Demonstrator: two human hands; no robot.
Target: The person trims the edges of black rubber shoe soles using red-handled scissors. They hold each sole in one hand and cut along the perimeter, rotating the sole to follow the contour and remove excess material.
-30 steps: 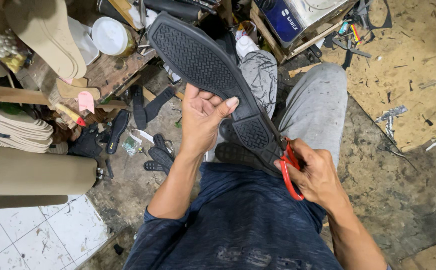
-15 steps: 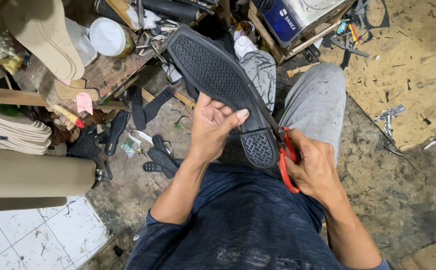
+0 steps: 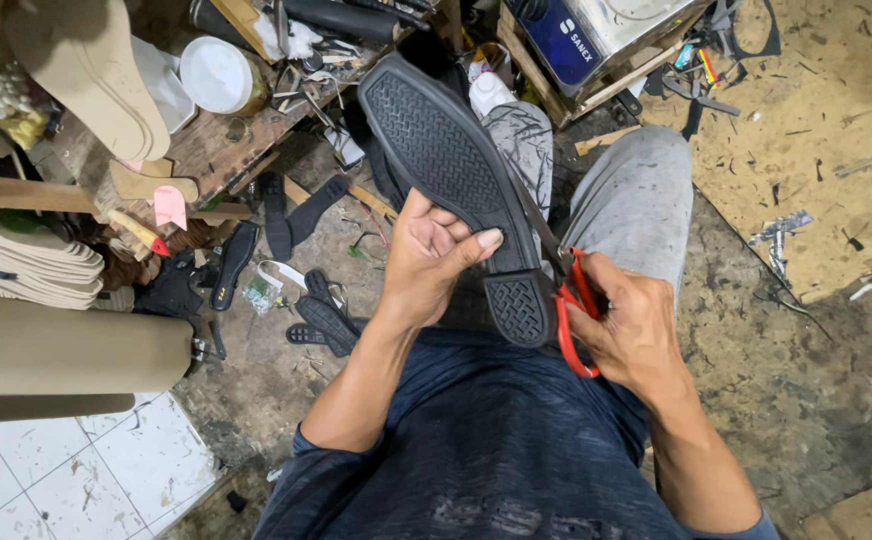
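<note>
**Sole Trimmed Over a Cluttered Workshop Floor**

Grimy concrete floor (image 3: 806, 400) littered with black offcuts, seen from above over grey-trousered knees. Black rubber sole (image 3: 456, 170), tread side up, held slanting above the lap, heel end nearest the body. Left hand (image 3: 436, 255) clamped round the sole's waist, fingers (image 3: 481, 240) curled over the tread, thumb hidden beneath. Right hand (image 3: 636, 330) closed on the red handles of a pair of scissors (image 3: 571, 300) just right of the heel, blades lying along the sole's right edge; whether biting into the rubber, impossible to tell.

Likely hazards: blades running close to the left fingertips, so a slip or twist of the sole could nick them; a wandering cut could take off too much of the rim; a loosened grip could drop the sole among the scraps.

Left of the sole, wooden tabletop (image 3: 206, 150) crowded with tools and a round white tub (image 3: 214, 75), lid on, contents unseen. Beyond the sole's toe, wooden crate (image 3: 596, 85) holding a blue-and-white boxy object. Further left of the sole, tan insoles stacked (image 3: 16, 265), a beige roll (image 3: 66, 355) below them, smaller black sole pieces (image 3: 321, 320) on the floor.
</note>
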